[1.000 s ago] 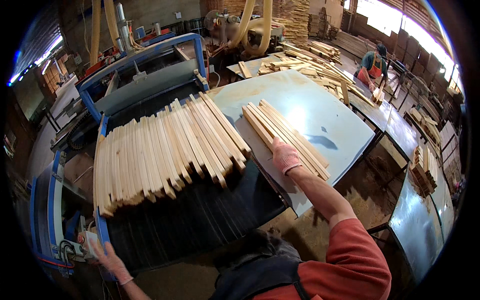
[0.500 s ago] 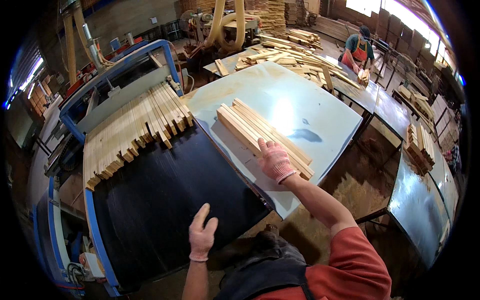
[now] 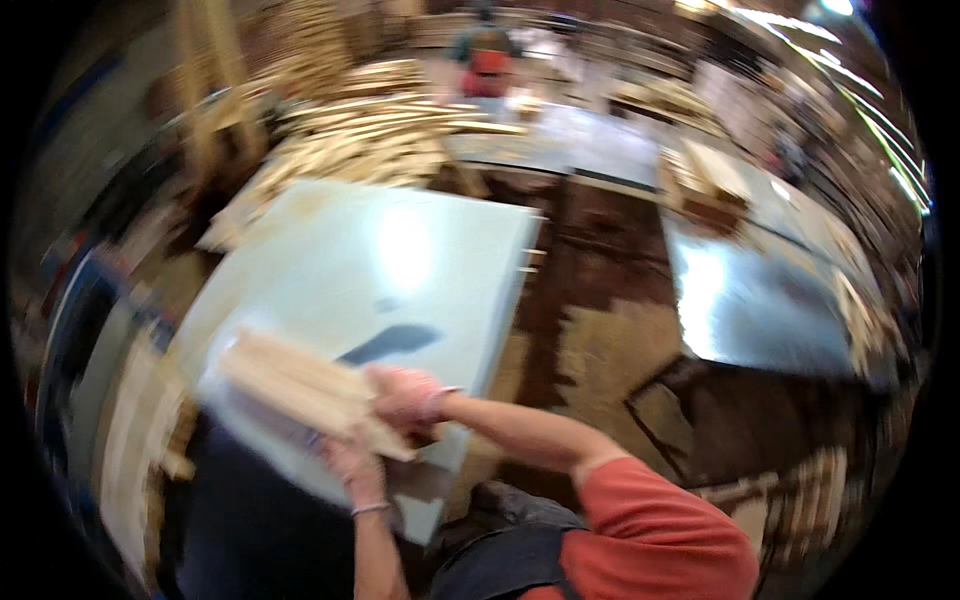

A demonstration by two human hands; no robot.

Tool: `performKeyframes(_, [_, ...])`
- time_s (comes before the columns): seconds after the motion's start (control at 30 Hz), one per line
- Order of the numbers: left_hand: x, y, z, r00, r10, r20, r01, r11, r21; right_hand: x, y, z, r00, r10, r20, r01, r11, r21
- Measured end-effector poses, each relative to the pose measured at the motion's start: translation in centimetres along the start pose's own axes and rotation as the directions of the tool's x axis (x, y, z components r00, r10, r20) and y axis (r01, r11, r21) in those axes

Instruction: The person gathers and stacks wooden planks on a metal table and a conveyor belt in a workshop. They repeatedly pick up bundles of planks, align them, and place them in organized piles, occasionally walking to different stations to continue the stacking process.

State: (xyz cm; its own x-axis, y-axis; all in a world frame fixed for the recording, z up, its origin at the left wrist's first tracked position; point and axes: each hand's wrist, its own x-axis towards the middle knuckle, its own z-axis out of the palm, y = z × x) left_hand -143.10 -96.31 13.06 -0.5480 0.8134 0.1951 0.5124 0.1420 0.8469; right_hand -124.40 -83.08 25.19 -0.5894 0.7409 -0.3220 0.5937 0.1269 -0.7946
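Note:
A bundle of pale wooden strips (image 3: pixel 295 378) lies along the left front part of the light metal-topped table (image 3: pixel 320 225), smeared by motion. My right hand (image 3: pixel 402 394), in a pinkish work glove, is closed on the bundle's right side close to its near end. On the opposite side my left hand (image 3: pixel 352 468), gloved too, grips the same near end from the left. Its fingertips are partly hidden against the wood. Whether the bundle is lifted off the tabletop, I cannot tell.
The black conveyor belt (image 3: pixel 255 510) is at lower left, with a row of wooden strips (image 3: pixel 130 430) beyond it. A heap of strips (image 3: pixel 350 140) covers the far table. Another person (image 3: pixel 487 65) stands at the back. Stacked wood (image 3: pixel 705 185) sits on the metal table at right.
My view has swung to the right. My left hand has come from over the belt to the strips' near end. My right hand has gone from resting on top to gripping their side.

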Motion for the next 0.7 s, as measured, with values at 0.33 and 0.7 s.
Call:
performKeyframes(0.33, [9.7, 1.6, 11.3, 0.966, -0.257, -0.006, 0.257, 0.966, -0.041, 7.8, 8.1, -8.5, 0.988, -0.11, -0.105, 0.106, 0.993, -0.046])
performKeyframes(0.7, [17.8, 8.1, 11.3, 0.852, 0.523, 0.008, -0.347, 0.553, 0.757, 1.0, 24.8, -22.8, 0.985, -0.154, -0.072, 0.167, 0.791, 0.589])
